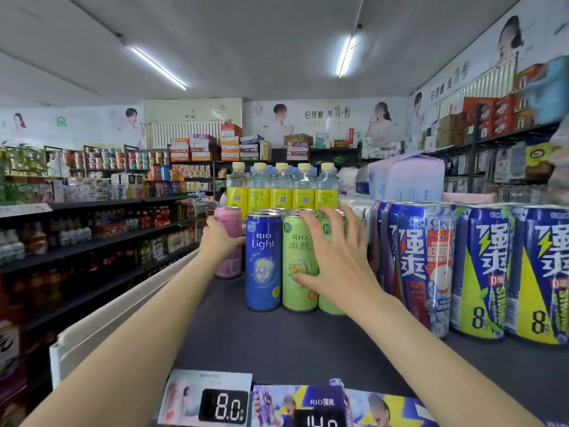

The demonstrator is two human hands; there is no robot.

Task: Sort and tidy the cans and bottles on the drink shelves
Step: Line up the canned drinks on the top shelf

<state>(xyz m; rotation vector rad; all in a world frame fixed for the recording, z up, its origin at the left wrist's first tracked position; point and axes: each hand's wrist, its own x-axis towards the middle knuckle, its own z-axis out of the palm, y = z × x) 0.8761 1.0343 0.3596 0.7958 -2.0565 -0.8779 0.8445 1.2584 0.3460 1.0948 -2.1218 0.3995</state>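
Observation:
On the dark shelf top [277, 343], my left hand [220, 240] grips a pink can [229, 220] that stands upright at the left end of a can row. To its right stand a blue RIO Light can [263, 266] and a green RIO can [297, 251], with more cans behind them. My right hand [334, 257] reaches over the green cans, fingers spread and curving; the thumb touches the front green can and the fingertips lie near the can tops. A second green can [328, 300] is mostly hidden behind this hand.
Tall blue and yellow cans [480, 272] line the shelf at the right. Yellow-labelled water bottles [281, 189] stand behind the cans, next to a wrapped pack [406, 177]. Price tags [206, 399] hang on the front edge. An aisle and stocked shelves [92, 229] lie to the left.

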